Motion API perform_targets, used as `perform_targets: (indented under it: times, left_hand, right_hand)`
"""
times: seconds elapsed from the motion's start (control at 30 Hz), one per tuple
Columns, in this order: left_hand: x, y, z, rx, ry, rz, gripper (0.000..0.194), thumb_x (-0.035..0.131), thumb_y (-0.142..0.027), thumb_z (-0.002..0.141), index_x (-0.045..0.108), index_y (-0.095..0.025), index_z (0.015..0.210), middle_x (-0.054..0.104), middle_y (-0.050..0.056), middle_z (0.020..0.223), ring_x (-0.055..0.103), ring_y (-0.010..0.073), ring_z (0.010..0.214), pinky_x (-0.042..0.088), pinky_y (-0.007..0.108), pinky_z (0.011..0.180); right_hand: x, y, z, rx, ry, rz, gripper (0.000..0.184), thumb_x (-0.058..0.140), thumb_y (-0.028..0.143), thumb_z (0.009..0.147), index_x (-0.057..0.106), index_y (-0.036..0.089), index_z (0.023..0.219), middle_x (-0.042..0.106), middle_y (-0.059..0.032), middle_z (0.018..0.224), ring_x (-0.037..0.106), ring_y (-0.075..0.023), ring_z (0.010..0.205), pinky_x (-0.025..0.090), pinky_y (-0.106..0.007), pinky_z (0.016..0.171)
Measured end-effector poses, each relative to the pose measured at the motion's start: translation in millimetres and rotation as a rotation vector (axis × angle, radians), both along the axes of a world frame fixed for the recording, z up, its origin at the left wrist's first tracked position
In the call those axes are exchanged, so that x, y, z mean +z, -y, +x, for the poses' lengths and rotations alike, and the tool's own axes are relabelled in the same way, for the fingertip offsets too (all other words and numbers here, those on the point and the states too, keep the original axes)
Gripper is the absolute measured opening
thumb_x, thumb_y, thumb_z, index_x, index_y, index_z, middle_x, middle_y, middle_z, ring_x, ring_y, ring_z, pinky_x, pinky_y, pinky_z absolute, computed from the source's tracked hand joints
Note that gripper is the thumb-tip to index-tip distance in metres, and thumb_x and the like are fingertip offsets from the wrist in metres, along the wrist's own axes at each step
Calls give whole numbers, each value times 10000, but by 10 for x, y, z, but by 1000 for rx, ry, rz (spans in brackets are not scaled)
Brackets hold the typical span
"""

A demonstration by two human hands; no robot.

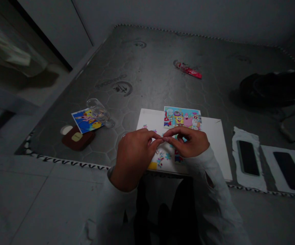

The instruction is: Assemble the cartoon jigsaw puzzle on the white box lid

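Note:
Both of my hands meet above a white board (215, 143), fingertips touching. My left hand (135, 153) is pinched, thumb against index finger. My right hand (190, 141) pinches at the same spot; whatever lies between the fingertips is too small to make out. Small colourful jigsaw pieces (160, 159) are scattered on the board beneath my hands. A cartoon picture card (182, 117) rests at the board's far edge, just beyond my right hand. Part of the board and some pieces are hidden behind my hands.
At left, a clear plastic bottle (100, 112) lies over another cartoon card (82, 123), beside a brown case (77, 141). Two phones (248, 158) on white sheets are at right. Farther back are a red wrapper (189, 69) and a dark bag (272, 88).

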State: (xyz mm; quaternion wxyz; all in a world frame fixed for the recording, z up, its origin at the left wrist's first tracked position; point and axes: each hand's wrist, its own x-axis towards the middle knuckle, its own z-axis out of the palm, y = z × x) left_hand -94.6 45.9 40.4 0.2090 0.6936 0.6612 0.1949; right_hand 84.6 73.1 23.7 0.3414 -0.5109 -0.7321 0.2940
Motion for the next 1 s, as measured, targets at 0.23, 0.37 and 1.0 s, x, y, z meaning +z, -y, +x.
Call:
perform_targets:
  times: [0.23, 0.37, 1.0]
  left_hand:
    - [20, -1, 22, 62, -25, -22, 200, 691, -396, 949, 856, -295, 1002, 829, 35, 963, 749, 218, 923, 530, 323, 897]
    - [12, 12, 20, 57, -8, 9, 184, 692, -364, 947, 858, -298, 991, 833, 36, 978, 751, 220, 907, 526, 332, 883]
    - [-4, -6, 47, 77, 6, -22, 178, 698, -375, 948, 858, -306, 982, 835, 34, 1007, 750, 221, 929, 526, 339, 886]
  right_hand:
    - [14, -2, 9, 26, 40, 10, 137, 717, 335, 901, 829, 262, 928, 797, -12, 894, 593, -119, 636, 488, -264, 663]
    - [16, 6, 16, 46, 42, 46, 132, 709, 324, 916, 822, 259, 934, 794, -6, 900, 588, -111, 637, 479, -258, 661]
    - [-113, -45, -18, 16, -12, 41, 158, 684, 356, 876, 803, 253, 888, 759, 2, 777, 535, -105, 553, 433, -253, 591]
